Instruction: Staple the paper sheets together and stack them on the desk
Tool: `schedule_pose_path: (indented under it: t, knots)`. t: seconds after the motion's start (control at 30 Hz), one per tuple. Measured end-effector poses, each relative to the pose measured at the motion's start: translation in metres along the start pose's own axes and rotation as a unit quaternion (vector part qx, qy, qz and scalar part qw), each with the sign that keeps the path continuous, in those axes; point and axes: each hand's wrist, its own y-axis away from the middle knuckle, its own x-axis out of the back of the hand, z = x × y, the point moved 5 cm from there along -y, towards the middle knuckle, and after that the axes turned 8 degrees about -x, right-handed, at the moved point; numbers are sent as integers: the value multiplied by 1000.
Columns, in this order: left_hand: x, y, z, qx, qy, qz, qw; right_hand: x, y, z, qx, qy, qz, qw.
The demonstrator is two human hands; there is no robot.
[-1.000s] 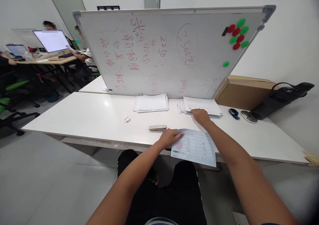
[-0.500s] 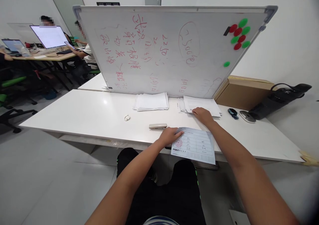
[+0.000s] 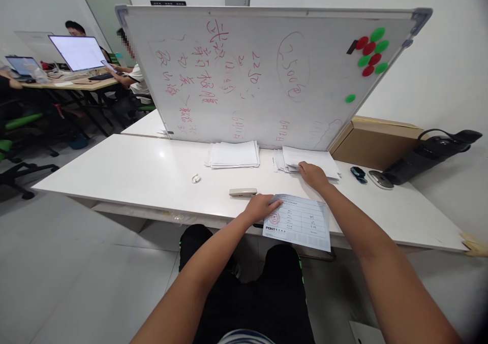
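Observation:
My left hand [image 3: 261,207] lies flat with its fingers on the left edge of a printed form [image 3: 299,223], which overhangs the front edge of the white table [image 3: 125,174]. A beige stapler [image 3: 243,192] sits just beyond that hand. My right hand [image 3: 312,174] rests on the front edge of the right paper stack [image 3: 318,158], fingers curled at the sheets. A second paper stack [image 3: 233,155] lies to the left of it.
A whiteboard [image 3: 267,74] with red writing and red and green magnets stands along the table's back. At right are a cardboard box [image 3: 375,141], a black bag [image 3: 430,153], a mouse [image 3: 379,179] and a small dark object [image 3: 358,174]. A small white item [image 3: 195,179] lies left. People work at desks far left.
Both hands stay almost where they were. The view has shifted slightly; my right hand's fingers have edged a little along the stack's front.

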Motion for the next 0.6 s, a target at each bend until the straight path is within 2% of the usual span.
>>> schedule_pose_path:
  t: [0.07, 0.13, 0.23, 0.3, 0.4, 0.47, 0.53, 0.6]
  knots:
    - [0, 0, 0, -2, 1, 8, 1000, 2, 1, 1, -26, 18, 11, 999]
    - [0, 0, -1, -3, 3, 13, 1000, 9, 3, 2, -43, 40, 49, 997]
    - [0, 1, -2, -1, 18, 19, 1000, 34, 14, 4, -40, 45, 156, 986]
    - [1, 1, -4, 6, 37, 29, 999, 56, 31, 4, -5, 24, 222, 975]
    - [3, 1, -9, 27, 85, 49, 995, 80, 79, -2, 92, -24, 280, 955]
    - [3, 1, -12, 38, 124, 61, 990, 84, 122, -12, 151, -65, 294, 941]
    - [5, 0, -14, 40, 159, 78, 983, 73, 167, -27, 204, -116, 281, 931]
    - [7, 0, -15, 35, 197, 99, 975, 54, 208, -46, 239, -180, 265, 917]
